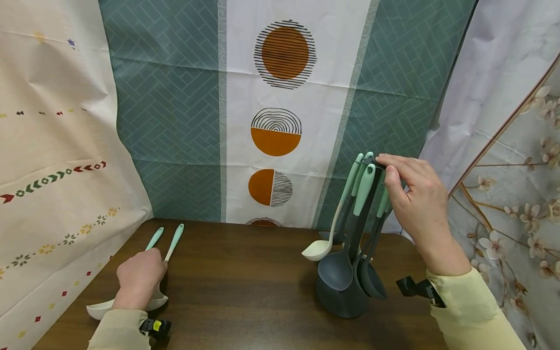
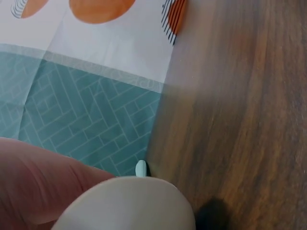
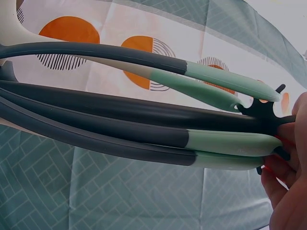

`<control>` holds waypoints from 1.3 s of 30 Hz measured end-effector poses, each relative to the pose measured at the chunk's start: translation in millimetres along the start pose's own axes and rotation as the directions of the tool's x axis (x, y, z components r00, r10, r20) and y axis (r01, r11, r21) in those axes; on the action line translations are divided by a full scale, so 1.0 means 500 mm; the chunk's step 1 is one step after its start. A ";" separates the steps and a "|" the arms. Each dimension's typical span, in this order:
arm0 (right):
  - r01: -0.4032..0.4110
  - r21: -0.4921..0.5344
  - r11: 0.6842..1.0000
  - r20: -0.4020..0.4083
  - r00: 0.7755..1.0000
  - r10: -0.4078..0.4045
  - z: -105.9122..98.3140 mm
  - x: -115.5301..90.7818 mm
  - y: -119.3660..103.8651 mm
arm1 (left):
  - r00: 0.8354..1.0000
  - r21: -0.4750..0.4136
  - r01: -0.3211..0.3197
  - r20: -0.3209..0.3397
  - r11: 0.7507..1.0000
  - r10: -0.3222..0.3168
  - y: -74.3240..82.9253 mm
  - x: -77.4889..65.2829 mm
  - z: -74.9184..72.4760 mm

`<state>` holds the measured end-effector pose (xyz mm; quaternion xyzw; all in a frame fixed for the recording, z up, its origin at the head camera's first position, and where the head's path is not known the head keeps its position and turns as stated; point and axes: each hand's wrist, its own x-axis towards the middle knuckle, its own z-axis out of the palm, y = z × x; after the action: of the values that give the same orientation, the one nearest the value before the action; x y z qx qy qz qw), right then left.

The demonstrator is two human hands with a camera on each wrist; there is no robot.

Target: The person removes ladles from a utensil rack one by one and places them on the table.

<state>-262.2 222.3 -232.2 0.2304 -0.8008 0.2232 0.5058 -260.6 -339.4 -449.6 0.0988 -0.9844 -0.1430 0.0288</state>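
Note:
At the left of the table, two white ladles with mint handles lie side by side. My left hand (image 1: 141, 273) grips one by its shaft, and this ladle's mint handle (image 1: 154, 238) sticks out beyond the knuckles. The second ladle's handle (image 1: 175, 240) lies just to the right. A pale rounded bowl (image 2: 132, 206) fills the bottom of the left wrist view and hides part of the scene. On the right, a dark utensil stand (image 1: 343, 301) bears several hanging utensils. My right hand (image 1: 415, 194) holds its top, fingers over the hooks (image 3: 261, 115) and thumb lower.
A white ladle (image 1: 318, 250) and a dark grey spoon (image 1: 336, 270) hang on the stand's near and left sides. Patterned cloth (image 1: 280, 194) rises behind the brown wooden table (image 1: 236, 282). More cloth hangs at both sides, close to the right arm.

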 end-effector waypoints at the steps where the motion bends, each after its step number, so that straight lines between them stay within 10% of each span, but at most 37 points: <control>1: 0.001 0.001 1.000 0.000 1.000 -0.001 0.000 0.000 0.000 | 1.000 -0.002 -0.003 -0.016 1.000 0.003 0.001 -0.001 0.000; 22: 0.016 0.023 1.000 -0.018 1.000 -0.016 0.001 0.003 0.003 | 0.973 -0.010 -0.107 -0.208 0.994 0.103 0.083 -0.016 -0.030; 39: 0.013 0.022 1.000 0.002 1.000 -0.013 -0.001 0.000 0.003 | 0.845 0.091 -0.258 -0.461 0.962 0.270 0.132 -0.032 -0.007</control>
<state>-262.9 223.9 -232.3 0.2413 -0.7973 0.2286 0.5038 -257.1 -275.4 -427.8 -0.0053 -0.9539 -0.0970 0.2840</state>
